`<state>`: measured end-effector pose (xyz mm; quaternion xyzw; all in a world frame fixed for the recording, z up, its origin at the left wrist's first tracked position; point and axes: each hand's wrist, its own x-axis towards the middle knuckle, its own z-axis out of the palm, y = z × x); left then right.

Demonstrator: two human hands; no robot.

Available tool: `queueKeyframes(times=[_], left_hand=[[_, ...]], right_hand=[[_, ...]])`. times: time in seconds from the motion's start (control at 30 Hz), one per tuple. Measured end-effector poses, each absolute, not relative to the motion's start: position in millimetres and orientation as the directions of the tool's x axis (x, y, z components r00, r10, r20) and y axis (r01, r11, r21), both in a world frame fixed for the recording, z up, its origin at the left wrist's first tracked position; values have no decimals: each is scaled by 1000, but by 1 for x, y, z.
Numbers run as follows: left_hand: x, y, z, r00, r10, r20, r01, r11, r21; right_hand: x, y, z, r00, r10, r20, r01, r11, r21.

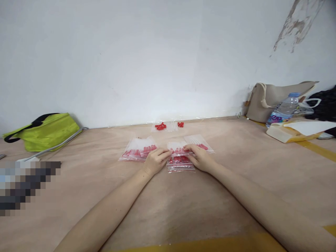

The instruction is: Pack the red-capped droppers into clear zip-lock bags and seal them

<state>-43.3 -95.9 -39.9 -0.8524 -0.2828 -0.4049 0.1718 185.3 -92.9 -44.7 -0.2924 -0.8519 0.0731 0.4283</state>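
Between my hands lies a small clear zip bag (pixel 180 167) with red pieces in it, overlapping other such bags. My left hand (pixel 156 160) pinches its left edge with thumb and fingers together. Its right edge is in the closed fingers of my right hand (pixel 201 158). To the left is a group of overlapping zip bags (pixel 133 150) holding red pieces in rows. Another zip bag (pixel 195 139) with red pieces sits partly behind my right hand. Farther back, loose red pieces (pixel 160 126) rest on clear plastic, with a smaller cluster of red pieces (pixel 181 124) beside them.
A lime-green bag (pixel 49 133) with a black strap stands at the left, a grey cable (pixel 60 142) in front. On the right are a beige bag (pixel 283 94), a water bottle (pixel 285 108) and an open paper packet (pixel 294 132). A white wall (pixel 147 63) rises behind.
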Motion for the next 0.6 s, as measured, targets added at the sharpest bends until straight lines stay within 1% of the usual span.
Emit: queueKeyframes(times=[0.1,0.17,0.37,0.43,0.6], left_hand=[[-46,-94,-41,480,364,798,626,-780,-20],[-48,-94,-41,483,355,801,625,-780,-32],[-54,-96,-40,560,232,795,602,-773,-199],[-56,-96,-39,592,202,780,590,-768,-250],[-59,-98,-34,647,158,746,562,-759,-327]], right_hand=[[190,-90,-48,-435,490,756,460,842,-281],[192,-88,-49,-432,456,779,471,850,-236],[193,-87,-51,-473,369,800,469,874,-126],[192,-88,-51,-485,356,799,476,874,-101],[194,-88,-52,-534,328,779,482,875,-38]])
